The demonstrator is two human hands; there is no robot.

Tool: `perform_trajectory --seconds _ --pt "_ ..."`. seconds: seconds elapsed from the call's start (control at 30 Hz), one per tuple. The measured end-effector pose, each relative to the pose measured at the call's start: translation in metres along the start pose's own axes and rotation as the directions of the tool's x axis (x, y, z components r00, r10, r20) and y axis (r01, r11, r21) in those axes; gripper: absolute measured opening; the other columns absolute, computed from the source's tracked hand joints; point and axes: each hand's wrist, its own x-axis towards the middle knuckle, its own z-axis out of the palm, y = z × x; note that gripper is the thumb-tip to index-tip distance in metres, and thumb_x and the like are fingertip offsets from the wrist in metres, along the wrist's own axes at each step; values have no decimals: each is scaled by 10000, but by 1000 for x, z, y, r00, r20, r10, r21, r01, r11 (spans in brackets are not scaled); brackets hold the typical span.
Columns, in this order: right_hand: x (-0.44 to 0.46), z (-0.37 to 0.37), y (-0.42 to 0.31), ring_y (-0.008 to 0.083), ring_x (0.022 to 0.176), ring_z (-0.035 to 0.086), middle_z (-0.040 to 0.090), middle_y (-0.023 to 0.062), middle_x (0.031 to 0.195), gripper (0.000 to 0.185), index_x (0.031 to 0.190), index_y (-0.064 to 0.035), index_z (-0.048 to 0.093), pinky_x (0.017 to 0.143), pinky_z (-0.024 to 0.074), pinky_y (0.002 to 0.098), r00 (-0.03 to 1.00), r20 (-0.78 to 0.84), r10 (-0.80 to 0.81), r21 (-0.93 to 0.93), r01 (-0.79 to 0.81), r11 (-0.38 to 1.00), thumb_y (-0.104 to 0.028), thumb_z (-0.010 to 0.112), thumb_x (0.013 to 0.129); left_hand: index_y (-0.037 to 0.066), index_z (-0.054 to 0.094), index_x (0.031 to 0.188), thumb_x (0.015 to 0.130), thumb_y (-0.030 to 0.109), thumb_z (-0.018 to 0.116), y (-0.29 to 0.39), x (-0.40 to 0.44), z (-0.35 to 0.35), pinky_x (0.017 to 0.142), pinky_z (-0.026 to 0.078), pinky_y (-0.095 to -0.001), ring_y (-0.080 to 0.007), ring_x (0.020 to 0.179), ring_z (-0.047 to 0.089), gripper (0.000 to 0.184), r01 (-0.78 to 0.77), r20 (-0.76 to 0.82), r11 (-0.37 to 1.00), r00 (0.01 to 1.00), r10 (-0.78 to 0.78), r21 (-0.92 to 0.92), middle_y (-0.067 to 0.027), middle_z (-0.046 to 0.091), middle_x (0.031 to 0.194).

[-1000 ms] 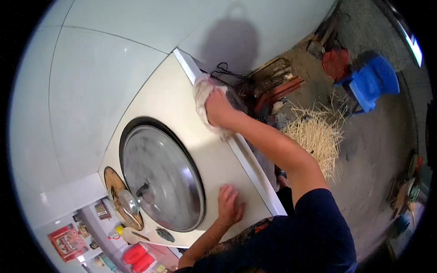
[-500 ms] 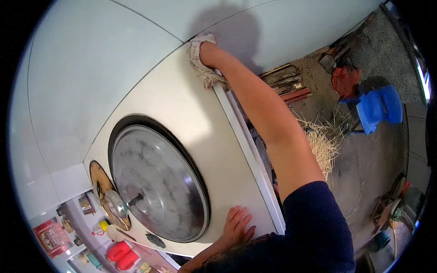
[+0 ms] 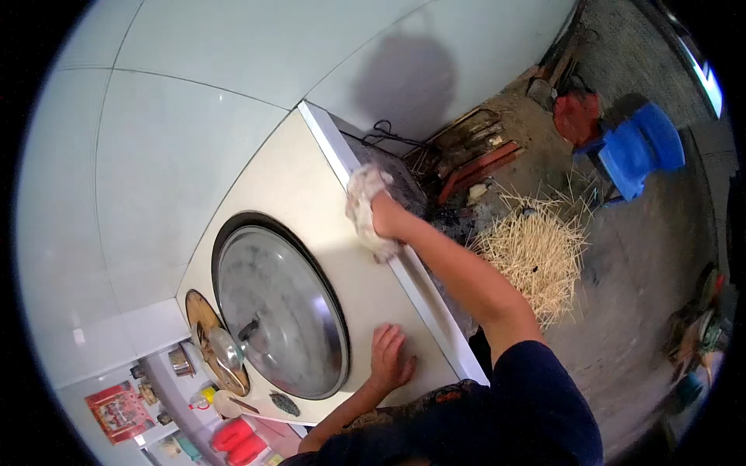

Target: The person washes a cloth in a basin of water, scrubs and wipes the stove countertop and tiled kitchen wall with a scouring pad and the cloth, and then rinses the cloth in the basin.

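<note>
My right hand [image 3: 382, 216] grips a pale, crumpled rag [image 3: 360, 206], pressed on the white front edge of the cream stove counter [image 3: 299, 175]. The rag hides most of its fingers. My left hand [image 3: 391, 357] rests palm down on the counter nearer my body, fingers stretched and holding nothing. Left of both hands, a large round metal wok lid [image 3: 291, 311] with a dark knob covers a dark-rimmed opening in the counter.
A wooden board [image 3: 200, 318] with a glass lid [image 3: 225, 348] and a dark scouring pad [image 3: 284, 404] lie beyond the wok lid. Pale tiled wall [image 3: 194, 140] borders the counter. Straw [image 3: 536, 260] and a blue chair [image 3: 641, 151] are on the floor at right.
My right hand has drawn the rag from the far corner by the wall along the counter's edge towards me. My left hand stays on the counter. The camera view has shifted.
</note>
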Motion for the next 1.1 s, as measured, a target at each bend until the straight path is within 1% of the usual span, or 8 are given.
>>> perform_trajectory --seconds 0.2,0.53,0.67,0.77,0.9,1.0,1.07,1.1 --pt "-131 -42 -66 422 1120 475 511 271 1216 459 1168 6 544 981 363 447 999 -47 22 194 -12 981 -216 569 768 -36 462 1209 754 183 620 19 12 -10 1053 263 -565 -441 1247 385 530 -47 -120 999 992 49 15 -234 434 1306" --pt "-304 -60 -117 454 1069 464 496 289 1146 412 1104 19 532 925 373 466 996 65 56 55 -60 997 -175 577 743 -53 440 1234 756 140 598 24 17 -8 1079 235 -542 -429 1278 355 539 -54 -192 997 979 64 61 -227 413 1337" --pt "-359 -61 -136 475 1023 482 478 302 1124 476 1158 29 474 871 415 475 931 121 345 144 -360 922 -182 609 753 -56 427 1252 766 138 591 26 15 -9 1085 233 -535 -422 1284 348 549 -64 -209 994 975 81 87 -220 409 1344" --pt "-374 -86 -165 468 1021 493 488 292 1120 460 1154 30 478 860 423 465 957 -9 290 -18 -290 957 -178 604 763 -50 419 1266 784 114 561 30 21 -10 1095 226 -519 -413 1291 340 529 -79 -229 994 969 95 78 -217 408 1347" --pt "-412 -55 -137 443 1033 506 503 266 1130 462 1185 25 448 862 437 445 882 129 453 286 -471 834 -183 587 797 -62 424 1268 784 162 575 27 21 -4 1099 216 -517 -401 1302 326 554 -62 -270 998 961 67 26 -205 409 1346" --pt "-417 -76 -172 403 1079 514 514 240 1151 470 1234 -4 420 895 441 422 843 66 534 136 -537 832 -194 571 831 -63 441 1268 785 175 576 28 23 -9 1100 215 -514 -400 1303 326 556 -61 -254 996 964 77 71 -209 422 1332" --pt "-449 -48 -132 380 1137 491 506 228 1195 492 1260 -14 416 941 418 405 962 28 273 -367 -244 898 -198 573 832 -60 464 1247 783 175 581 31 22 -11 1099 217 -512 -404 1294 335 533 -76 -264 994 960 96 83 -214 432 1321" --pt "-451 -72 -154 348 1195 453 493 214 1237 521 1285 -15 405 992 380 394 945 71 320 -133 -309 942 -208 574 832 -57 462 1247 785 178 581 28 20 -9 1098 219 -512 -404 1290 340 531 -94 -286 993 952 112 77 -214 434 1318"
